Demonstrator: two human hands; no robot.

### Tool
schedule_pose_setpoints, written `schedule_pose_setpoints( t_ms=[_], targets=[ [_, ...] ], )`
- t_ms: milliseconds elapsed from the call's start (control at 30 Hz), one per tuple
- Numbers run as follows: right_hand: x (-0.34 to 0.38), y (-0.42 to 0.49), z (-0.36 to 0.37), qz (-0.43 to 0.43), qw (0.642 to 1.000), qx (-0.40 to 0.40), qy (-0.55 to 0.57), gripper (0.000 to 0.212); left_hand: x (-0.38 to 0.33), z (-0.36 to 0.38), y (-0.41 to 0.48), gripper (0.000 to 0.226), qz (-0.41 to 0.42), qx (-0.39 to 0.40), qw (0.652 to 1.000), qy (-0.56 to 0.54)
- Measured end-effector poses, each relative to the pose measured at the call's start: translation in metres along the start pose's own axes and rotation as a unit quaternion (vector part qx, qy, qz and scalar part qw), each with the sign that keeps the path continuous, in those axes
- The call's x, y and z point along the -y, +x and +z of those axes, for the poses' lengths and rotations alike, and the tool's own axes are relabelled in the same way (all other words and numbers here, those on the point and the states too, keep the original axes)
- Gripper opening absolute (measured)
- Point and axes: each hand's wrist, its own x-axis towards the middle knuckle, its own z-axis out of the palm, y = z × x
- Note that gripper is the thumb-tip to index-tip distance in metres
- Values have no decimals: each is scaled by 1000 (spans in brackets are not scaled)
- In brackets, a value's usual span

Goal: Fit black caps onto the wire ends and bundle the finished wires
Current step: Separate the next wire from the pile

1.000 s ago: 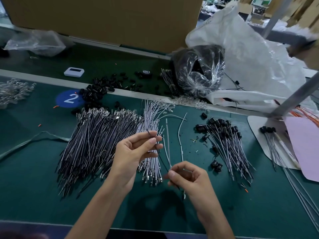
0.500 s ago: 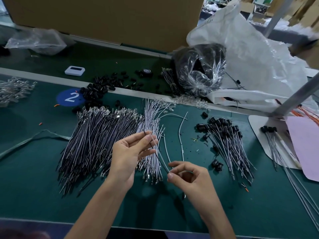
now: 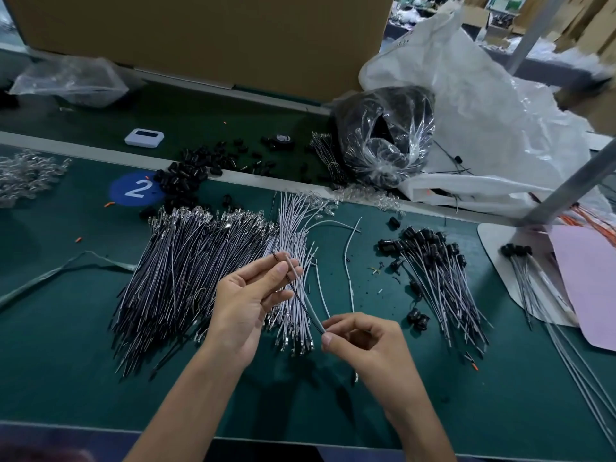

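My left hand (image 3: 248, 300) pinches the upper ends of a thin black wire and a white wire (image 3: 305, 303) between thumb and fingertips. My right hand (image 3: 366, 345) pinches the lower ends of the same pair, which runs diagonally between both hands above the table. Under my hands lies a big heap of uncapped black and white wires (image 3: 200, 271). To the right lies a pile of wires fitted with black caps (image 3: 440, 275). Loose black caps (image 3: 186, 178) are scattered at the back by the blue "2" sticker.
A clear bag of black parts (image 3: 383, 138) and a large white plastic bag (image 3: 483, 121) stand at the back right. A cardboard box (image 3: 206, 35) fills the back. A pink sheet (image 3: 586, 281) and more capped wires (image 3: 533, 281) lie at the far right. A white timer (image 3: 144, 137) sits behind.
The pair of wires has tilted from nearly upright to a diagonal between my hands. My right hand moved slightly right and down; my left hand kept its place.
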Motion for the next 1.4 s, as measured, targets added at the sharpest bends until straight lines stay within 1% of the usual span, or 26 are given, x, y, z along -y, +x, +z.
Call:
schedule_pose_setpoints(
  t_ms=[167, 300, 467, 633, 733, 833, 900, 967, 1067, 1200, 1267, 1333, 1367, 1400],
  targets=[
    [1, 1, 0, 8, 1000, 7, 9, 24, 1, 0, 0, 27, 1, -2, 1000, 3],
    [1, 1, -1, 11, 1000, 9, 1, 22, 3, 0, 1, 30, 2, -5, 1000, 19],
    [1, 1, -4, 20, 1000, 3, -3, 17, 3, 4, 4, 25, 27, -13, 999, 21],
    [13, 16, 4, -43, 996, -17, -71, 4, 14, 21, -2, 22, 48, -5, 998, 33],
    [17, 25, 11, -51, 998, -28, -20, 6, 21, 28, -5, 16, 49, -9, 998, 23],
    [15, 27, 13, -25, 997, -55, 50, 10, 22, 29, -4, 16, 65, -9, 997, 34],
    [11, 26, 10, -25, 996, -71, 47, 10, 24, 27, -4, 18, 70, -6, 996, 49],
    [6, 25, 5, -44, 995, -88, -2, 13, 29, 26, -4, 23, 61, -4, 997, 47],
    [-2, 24, -6, -67, 985, -127, -91, 17, 37, 27, -3, 27, 32, 5, 998, 44],
    [-15, 22, -22, -82, 972, -185, -120, 23, 44, 35, 1, 22, 34, 20, 996, 81],
    [-25, 18, -32, -89, 956, -255, -112, 24, 46, 40, 7, 18, 49, 18, 991, 120],
    [-36, 11, -46, -78, 931, -350, -67, 20, 50, 45, 14, 16, 68, 29, 979, 190],
    [-40, 7, -55, -69, 915, -395, -31, 18, 54, 49, 17, 15, 83, 46, 966, 240],
    [-44, 3, -65, -63, 898, -435, 5, 16, 60, 54, 19, 13, 106, 68, 946, 300]
  ],
)
